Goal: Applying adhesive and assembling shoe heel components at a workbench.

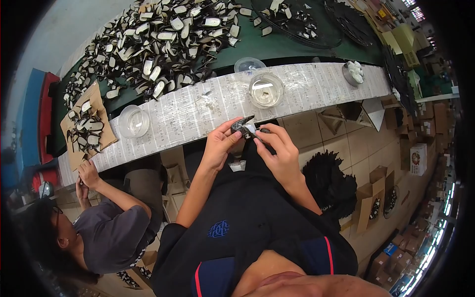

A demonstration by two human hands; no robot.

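Just in front of the table edge, my left hand [217,148] pinches a small black strap piece with a white pad [251,126] between thumb and fingers. My right hand [281,152] is closed at the piece's right end, its thumb and fingertips pressed on the dark part there. What exactly those fingertips cover is hidden. Below, near my lap, lies another white pad [237,166]. Beyond my hands stands a clear round tub [266,79] with a little pale stuff in it.
Black-and-white pieces [163,47] are heaped on the green table [316,47]. A second clear tub [133,129] sits left, beside loaded cardboard [107,132]. A co-worker [116,222] works at left. A metal cup [353,78] stands right; black strips [329,180] hang beside me.
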